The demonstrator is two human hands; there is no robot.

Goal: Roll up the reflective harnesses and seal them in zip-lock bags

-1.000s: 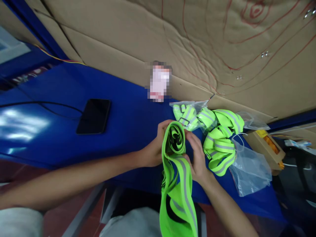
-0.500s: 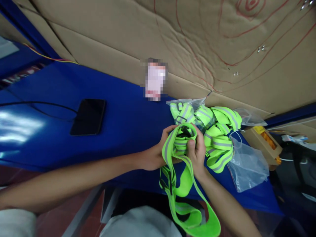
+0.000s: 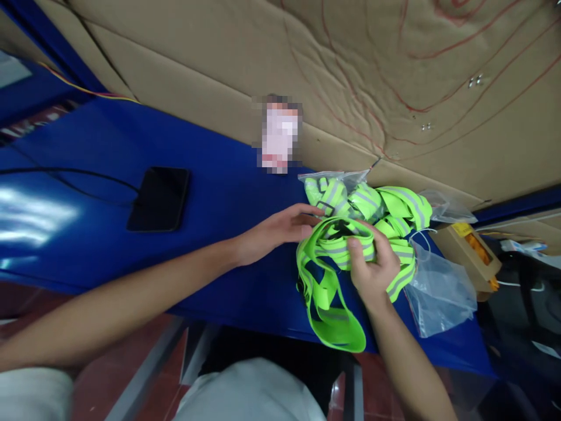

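My right hand (image 3: 376, 264) grips a partly rolled neon-green reflective strap (image 3: 339, 248) with grey stripes, thumb on the near side of the roll. A loose loop of this strap hangs down toward the table's front edge. My left hand (image 3: 287, 228) is at the roll's left side, its fingers stretched out and apart; the fingertips reach the strap's edge, and whether they touch it I cannot tell. Behind the roll lie more green straps (image 3: 403, 204), some inside a clear plastic bag (image 3: 322, 175).
A black phone-like device (image 3: 158, 199) with a cable lies on the blue table (image 3: 219, 187). A pixelated upright item (image 3: 280, 137) leans on the cardboard wall (image 3: 197, 52). At right are a clear bag (image 3: 442, 292) and a small cardboard box (image 3: 464, 254).
My left hand has let go of the roll and moved left, its fingers straightening. My right hand has carried the strap slightly right and away from me, and the hanging loop has risen.
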